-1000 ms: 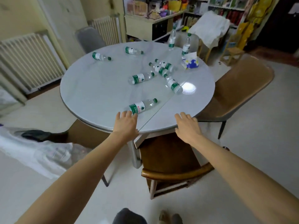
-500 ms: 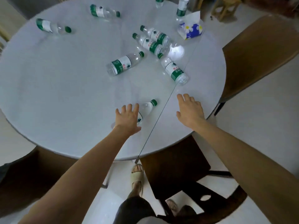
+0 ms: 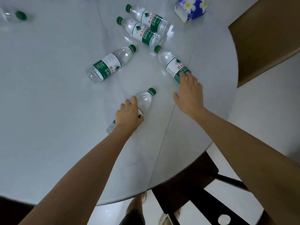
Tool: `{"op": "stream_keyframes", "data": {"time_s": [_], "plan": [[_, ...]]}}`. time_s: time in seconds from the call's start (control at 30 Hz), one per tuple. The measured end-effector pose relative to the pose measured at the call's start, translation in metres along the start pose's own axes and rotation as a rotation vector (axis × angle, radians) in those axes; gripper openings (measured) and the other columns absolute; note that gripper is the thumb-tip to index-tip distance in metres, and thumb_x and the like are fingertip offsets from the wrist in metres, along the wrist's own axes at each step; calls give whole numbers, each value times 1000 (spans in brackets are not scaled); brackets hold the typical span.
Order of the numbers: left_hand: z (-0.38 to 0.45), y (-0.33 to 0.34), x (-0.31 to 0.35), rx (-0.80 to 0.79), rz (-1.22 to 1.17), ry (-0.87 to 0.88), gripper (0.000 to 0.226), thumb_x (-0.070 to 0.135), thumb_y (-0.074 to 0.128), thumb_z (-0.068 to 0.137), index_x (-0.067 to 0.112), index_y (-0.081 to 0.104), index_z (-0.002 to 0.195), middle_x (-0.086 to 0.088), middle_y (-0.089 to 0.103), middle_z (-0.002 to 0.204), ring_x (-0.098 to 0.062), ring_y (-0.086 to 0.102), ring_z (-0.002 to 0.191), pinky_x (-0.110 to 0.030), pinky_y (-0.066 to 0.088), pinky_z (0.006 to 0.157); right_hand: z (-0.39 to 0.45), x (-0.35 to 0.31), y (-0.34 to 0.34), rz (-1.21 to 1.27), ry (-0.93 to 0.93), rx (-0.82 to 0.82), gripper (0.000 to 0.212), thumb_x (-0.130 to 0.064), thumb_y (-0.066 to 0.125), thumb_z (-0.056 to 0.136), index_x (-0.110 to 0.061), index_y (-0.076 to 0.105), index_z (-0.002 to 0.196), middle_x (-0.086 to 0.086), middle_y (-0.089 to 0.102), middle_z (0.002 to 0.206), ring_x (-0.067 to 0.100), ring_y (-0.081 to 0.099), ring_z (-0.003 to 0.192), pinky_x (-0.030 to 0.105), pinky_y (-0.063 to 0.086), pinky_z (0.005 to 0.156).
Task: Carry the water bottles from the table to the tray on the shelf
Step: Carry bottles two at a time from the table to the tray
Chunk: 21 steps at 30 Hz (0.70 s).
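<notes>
Several clear water bottles with green caps and green labels lie on the round white table (image 3: 48, 111). My left hand (image 3: 129, 115) is closed over the middle of the nearest bottle (image 3: 145, 99), which still lies on the table. My right hand (image 3: 189, 93) has its fingers spread, with the fingertips touching the lower end of a second bottle (image 3: 172, 62). A third bottle (image 3: 110, 64) lies left of that one. Two more bottles (image 3: 146, 25) lie side by side farther back. The tray and shelf are out of view.
A blue and white tissue box (image 3: 190, 9) stands at the table's far right. A brown chair (image 3: 263, 38) is beyond the right edge, and a dark wooden chair (image 3: 194, 184) is tucked under the near edge. Another green cap (image 3: 21, 15) shows at top left.
I have leaned further over the table. My left hand has closed onto the nearest bottle, and my right hand has reached forward to touch the bottle on the right.
</notes>
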<state>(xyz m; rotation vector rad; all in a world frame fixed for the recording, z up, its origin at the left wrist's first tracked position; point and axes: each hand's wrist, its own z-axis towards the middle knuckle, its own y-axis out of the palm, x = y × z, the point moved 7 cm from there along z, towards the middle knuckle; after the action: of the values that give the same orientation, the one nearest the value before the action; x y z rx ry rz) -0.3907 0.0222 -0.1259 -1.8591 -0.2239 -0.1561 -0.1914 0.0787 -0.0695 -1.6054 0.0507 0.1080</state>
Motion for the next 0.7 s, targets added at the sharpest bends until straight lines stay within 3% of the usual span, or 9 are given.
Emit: {"op": "stream_keyframes", "data": {"time_s": [0.1,0.23,0.37,0.57,0.7], "plan": [[16,-3,-1,23,12,-16,71,39,62,87,10,27,141,-13,50,118,-30,53,104,-39,46,72,43,-3,5,30,14,25,73,-26,60,89,-7,24,150,21,25,154,36,26,142,48,28,111],[20,-1,0,61,52,-9,70,40,61,87,9,27,140,-12,50,116,-29,53,100,-36,43,70,90,2,30,-3,83,-86,87,-28,60,90,-15,4,155,22,8,160,36,10,148,47,11,119],[20,1,-2,85,51,9,71,41,61,87,11,27,141,-10,51,115,-26,55,97,-35,47,69,106,17,48,-14,150,-153,93,-18,63,87,-14,1,155,26,33,145,40,39,127,43,32,104],[23,-2,0,91,50,4,70,41,62,85,12,29,139,-8,51,112,-25,56,93,-34,43,64,62,41,55,211,390,-168,93,-29,73,75,-12,19,148,20,47,127,39,53,112,40,45,86],[22,-8,-3,42,-3,-6,69,41,64,83,13,31,137,-10,54,113,-29,58,96,-38,43,69,-7,52,59,241,427,-146,86,-43,72,76,-13,27,142,16,55,117,36,58,105,37,44,76]]}}
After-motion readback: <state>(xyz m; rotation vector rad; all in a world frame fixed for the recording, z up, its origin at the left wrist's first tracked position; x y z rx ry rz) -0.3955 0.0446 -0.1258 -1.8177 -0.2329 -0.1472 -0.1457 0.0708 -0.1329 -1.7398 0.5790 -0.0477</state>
